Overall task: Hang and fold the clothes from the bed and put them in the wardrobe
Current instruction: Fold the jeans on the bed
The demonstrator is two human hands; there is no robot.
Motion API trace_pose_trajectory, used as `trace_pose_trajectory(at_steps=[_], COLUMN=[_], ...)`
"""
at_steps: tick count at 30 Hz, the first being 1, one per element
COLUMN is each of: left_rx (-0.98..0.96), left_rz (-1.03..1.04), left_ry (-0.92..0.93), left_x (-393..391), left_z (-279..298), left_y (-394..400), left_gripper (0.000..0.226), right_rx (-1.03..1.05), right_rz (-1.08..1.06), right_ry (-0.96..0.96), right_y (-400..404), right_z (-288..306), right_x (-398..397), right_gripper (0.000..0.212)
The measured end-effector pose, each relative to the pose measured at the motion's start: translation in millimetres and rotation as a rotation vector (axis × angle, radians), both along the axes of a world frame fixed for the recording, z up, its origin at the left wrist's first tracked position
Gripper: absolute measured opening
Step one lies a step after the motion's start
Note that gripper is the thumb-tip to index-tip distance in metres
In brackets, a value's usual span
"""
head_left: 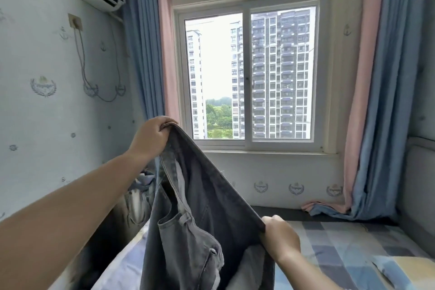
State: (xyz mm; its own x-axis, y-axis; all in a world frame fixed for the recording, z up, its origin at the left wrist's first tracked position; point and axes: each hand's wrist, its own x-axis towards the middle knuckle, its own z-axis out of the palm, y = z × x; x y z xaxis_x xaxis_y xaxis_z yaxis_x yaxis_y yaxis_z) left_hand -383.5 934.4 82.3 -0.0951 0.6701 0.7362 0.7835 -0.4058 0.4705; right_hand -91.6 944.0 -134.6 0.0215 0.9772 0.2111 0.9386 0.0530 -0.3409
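**Holding up the jeans to fold them**

The person holds a pair of grey jeans (207, 207) up in the air over the bed (353, 249). The left hand (150, 136) is up high and far out, and its fingers are curled tight round one end of the waistband. The right hand (280, 238) is lower and nearer, and it pinches the other end. The top edge of the jeans runs in a slanted line between the two hands. The rest hangs down, and a pocket and a button show on the near side.

To fold them well, I think both hands should come level first, so the top edge is flat. Then a little shake would let the legs hang straight. After that the two ends can come together to lay one leg on the other.

There is open room on the right, where the checked bed cover lies flat. That looks like a good spot to lay the jeans down. On the left the wall (54, 113) is close, and more clothes (141, 186) hang there. Far ahead are the window (249, 73) and the curtains (386, 101), well apart from the hands
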Motion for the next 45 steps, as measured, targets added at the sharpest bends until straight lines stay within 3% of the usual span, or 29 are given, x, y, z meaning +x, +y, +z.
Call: trace_pose_trajectory(at_steps=[4, 8, 9, 11, 13, 16, 18, 21, 25, 26, 28, 32, 38, 41, 45], left_rx=[-0.001, -0.017, -0.014, 0.002, 0.035, 0.052, 0.027, -0.003, -0.135, -0.175, -0.252, -0.282, -0.145, -0.081, -0.057], left_rz=[0.128, 0.238, 0.257, 0.265, 0.273, 0.290, 0.294, 0.309, 0.574, 0.556, 0.363, -0.080, -0.685, -0.737, -0.588], left_ry=[-0.090, -0.148, -0.157, -0.178, -0.185, -0.148, -0.075, 0.023, 0.420, 0.429, 0.278, -0.257, -0.900, -1.037, -1.259], left_x=[-21.9, -35.5, -39.1, -49.6, -62.5, -75.4, -77.9, -78.7, -67.7, -58.7, -32.8, 28.3, 105.5, 108.7, 80.2], left_z=[10.1, 19.9, 21.9, 27.3, 37.5, 58.1, 70.7, 82.6, 87.5, 88.8, 93.0, 98.1, 108.1, 101.9, 57.2], left_y=[-1.7, -8.5, -11.0, -17.2, -25.0, -36.2, -41.8, -51.3, -62.4, -64.7, -68.7, -70.8, -69.8, -71.7, -79.4], left_gripper=[0.020, 0.018, 0.019, 0.019, 0.019, 0.012, 0.019, 0.034, 0.024, 0.023, 0.025, 0.036, 0.030, 0.026, 0.019], right_rx=[-0.001, -0.248, -0.288, -0.330, -0.265, -0.084, 0.018, 0.111, 0.197, 0.231, 0.309, 0.437, 0.652, 0.683, 0.577], right_rz=[-0.001, 0.006, 0.024, 0.080, 0.163, 0.313, 0.383, 0.379, 0.336, 0.328, 0.298, 0.233, 0.214, 0.270, 0.321], right_ry=[-0.096, 0.010, 0.179, 0.700, 1.153, 1.604, 1.724, 1.707, 1.675, 1.661, 1.662, 1.634, 1.324, 1.207, 1.033], right_y=[19.4, 33.5, 38.4, 44.7, 47.9, 53.4, 55.4, 56.3, 60.1, 59.8, 58.5, 51.0, 31.6, 31.6, 47.6], right_z=[28.8, 77.1, 90.5, 120.0, 154.7, 205.6, 236.2, 268.1, 283.6, 286.2, 293.3, 312.6, 396.1, 433.4, 423.7], right_x=[13.7, 15.8, 16.8, 18.9, 21.2, 16.8, 15.5, 20.4, 33.8, 41.0, 63.0, 118.9, 181.1, 169.6, 120.2], right_gripper=[0.020, 0.025, 0.023, 0.020, 0.019, 0.024, 0.031, 0.037, 0.040, 0.041, 0.042, 0.035, 0.032, 0.029, 0.028])
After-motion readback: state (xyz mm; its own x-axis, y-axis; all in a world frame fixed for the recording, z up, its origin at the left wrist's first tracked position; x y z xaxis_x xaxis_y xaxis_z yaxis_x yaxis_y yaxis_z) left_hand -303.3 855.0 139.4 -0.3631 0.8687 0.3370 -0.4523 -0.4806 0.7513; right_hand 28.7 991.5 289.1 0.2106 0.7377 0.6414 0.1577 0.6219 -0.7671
